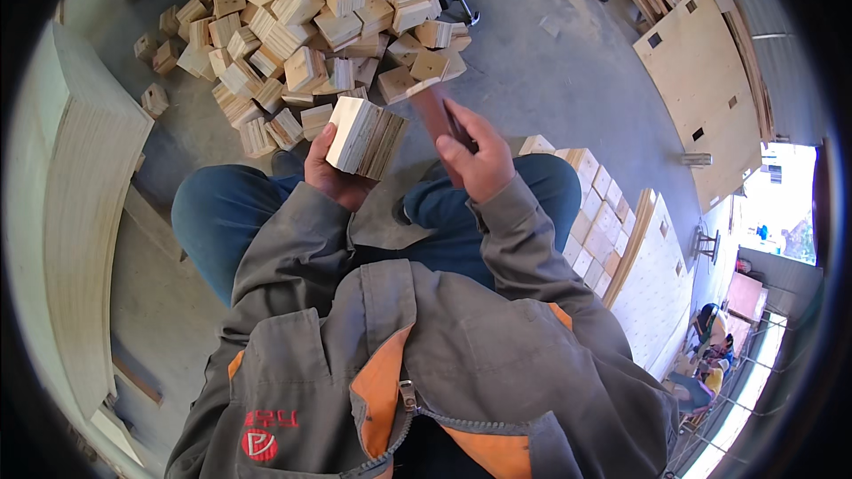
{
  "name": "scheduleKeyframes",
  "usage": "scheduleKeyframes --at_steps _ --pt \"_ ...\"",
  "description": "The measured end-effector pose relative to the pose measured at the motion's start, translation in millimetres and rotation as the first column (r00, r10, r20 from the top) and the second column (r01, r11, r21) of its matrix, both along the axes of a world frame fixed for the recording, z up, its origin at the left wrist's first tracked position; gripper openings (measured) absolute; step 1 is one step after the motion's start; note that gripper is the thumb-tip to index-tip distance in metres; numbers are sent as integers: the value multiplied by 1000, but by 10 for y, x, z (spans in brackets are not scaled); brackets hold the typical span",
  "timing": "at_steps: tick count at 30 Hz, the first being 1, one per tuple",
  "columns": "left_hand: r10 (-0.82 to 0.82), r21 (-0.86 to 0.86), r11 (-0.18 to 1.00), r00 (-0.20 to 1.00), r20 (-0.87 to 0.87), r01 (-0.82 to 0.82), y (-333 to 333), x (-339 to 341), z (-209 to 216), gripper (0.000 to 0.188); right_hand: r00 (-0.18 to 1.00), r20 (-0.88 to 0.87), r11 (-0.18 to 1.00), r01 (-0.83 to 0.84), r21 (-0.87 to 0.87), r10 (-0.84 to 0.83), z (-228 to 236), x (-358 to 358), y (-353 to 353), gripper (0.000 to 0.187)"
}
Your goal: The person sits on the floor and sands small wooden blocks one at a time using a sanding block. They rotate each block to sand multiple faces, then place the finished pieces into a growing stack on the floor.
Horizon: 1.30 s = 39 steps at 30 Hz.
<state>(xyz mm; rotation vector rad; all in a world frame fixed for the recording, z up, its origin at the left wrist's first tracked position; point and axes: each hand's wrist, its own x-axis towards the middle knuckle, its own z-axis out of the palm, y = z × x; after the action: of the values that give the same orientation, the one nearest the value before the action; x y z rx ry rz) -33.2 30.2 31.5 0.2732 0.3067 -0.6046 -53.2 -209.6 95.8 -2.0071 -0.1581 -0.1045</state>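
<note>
My left hand point(334, 170) is closed around a wooden block point(362, 137) near the middle of the frame, my palm hidden by the wood. Just right of it, my right hand point(485, 153) grips a reddish-brown bar point(432, 115), too blurred to tell its kind, part of it covered by my fingers. At upper left, a heap of blocks point(297, 9) is cut off by the top edge. Right of centre, my knee point(552, 182) hides part of a stack of blocks point(605, 222).

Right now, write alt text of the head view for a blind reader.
The person's left hand holds a layered wooden block; the right hand grips a blurred reddish-brown bar. Beyond lies a jumbled pile of blocks, with a neat stack at right.
</note>
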Motion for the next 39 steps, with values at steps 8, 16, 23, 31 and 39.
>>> scheduleKeyframes --at_steps 8,16,23,31,39 --pt "-23 51 998 1000 -12 23 -4 5 34 63 985 139 975 -74 -211 105 36 -63 16 56" --pt "-85 54 995 995 45 82 12 -20 33 64 995 8 985 -96 -140 98 -48 275 -136 54" --pt "-72 87 994 997 -12 73 62 -18 -17 64 978 -68 980 -200 -9 198 303 18 -207 52" --pt "-122 108 988 982 142 107 30 -22 -22 67 872 -388 947 -219 237 299 187 216 -235 53" --pt "-136 82 988 987 91 129 67 -13 -28 68 913 -309 960 -226 163 268 561 138 -278 49"
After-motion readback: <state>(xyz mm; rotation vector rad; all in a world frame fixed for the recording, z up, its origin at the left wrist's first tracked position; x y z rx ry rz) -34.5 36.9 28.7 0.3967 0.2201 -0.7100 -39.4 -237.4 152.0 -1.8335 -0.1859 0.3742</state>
